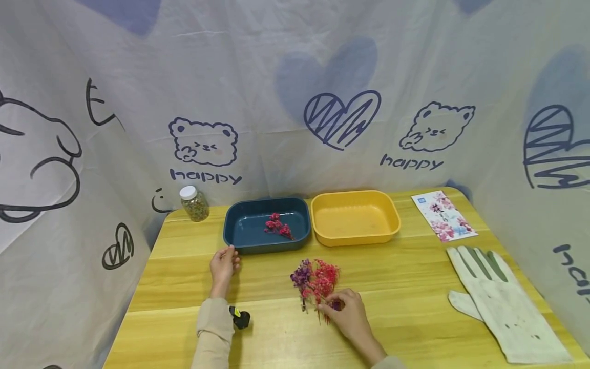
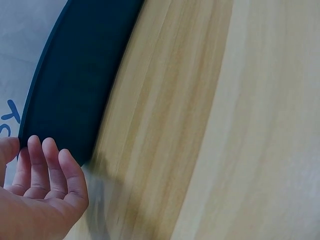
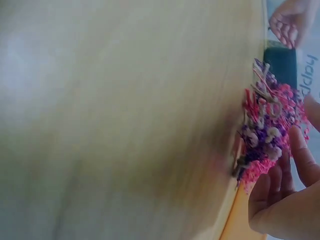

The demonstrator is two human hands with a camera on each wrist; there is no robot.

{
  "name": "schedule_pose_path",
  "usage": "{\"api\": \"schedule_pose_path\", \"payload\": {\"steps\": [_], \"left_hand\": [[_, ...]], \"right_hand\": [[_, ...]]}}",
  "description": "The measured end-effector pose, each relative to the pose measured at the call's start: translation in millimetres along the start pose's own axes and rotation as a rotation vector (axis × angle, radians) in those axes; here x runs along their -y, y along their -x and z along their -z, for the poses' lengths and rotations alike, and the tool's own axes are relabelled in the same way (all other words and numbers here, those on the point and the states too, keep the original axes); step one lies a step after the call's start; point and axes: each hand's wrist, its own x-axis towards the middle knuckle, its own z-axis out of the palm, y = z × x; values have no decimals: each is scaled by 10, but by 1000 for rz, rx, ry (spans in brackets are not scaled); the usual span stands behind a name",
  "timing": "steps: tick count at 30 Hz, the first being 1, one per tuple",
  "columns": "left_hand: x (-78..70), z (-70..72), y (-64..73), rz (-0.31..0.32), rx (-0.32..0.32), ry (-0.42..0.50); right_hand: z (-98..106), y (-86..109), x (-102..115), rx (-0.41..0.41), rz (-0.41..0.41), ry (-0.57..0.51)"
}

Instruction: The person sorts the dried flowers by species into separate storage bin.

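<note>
My left hand (image 1: 223, 264) is at the near left corner of a dark blue tray (image 1: 267, 249). In the left wrist view, its thumb (image 2: 7, 149) is at the rim and its curled fingers lie along the outer wall. Pink dried flowers (image 1: 278, 225) lie inside that tray. My right hand (image 1: 348, 313) reaches into a loose pile of pink dried flowers (image 1: 324, 277) and purple dried flowers (image 1: 301, 274) on the table. Its thumb and forefinger come together at the stems, pinching at the pile's near right side. The right wrist view shows small whitish blooms among them.
A yellow tray (image 1: 355, 241) stands right beside the blue one. At the back left is a white-capped jar (image 1: 194, 204). A flower-printed packet (image 1: 444, 216) and a white glove (image 1: 507, 312) lie at the right. Printed cloth (image 1: 258, 61) surrounds the wooden table (image 1: 405, 287).
</note>
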Motion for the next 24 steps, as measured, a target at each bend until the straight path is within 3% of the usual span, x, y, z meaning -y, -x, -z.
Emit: {"api": "schedule_pose_path", "payload": {"steps": [5,13,24], "left_hand": [[12,-3,8,7,-4,0],[-2,-8,16,7,1,13],[-12,-7,4,26,11,-10]], "right_hand": [[-44,22,-25,63,-7,69],[-79,29,-9,145,17,78],[-99,33,-7,116,18,55]]}}
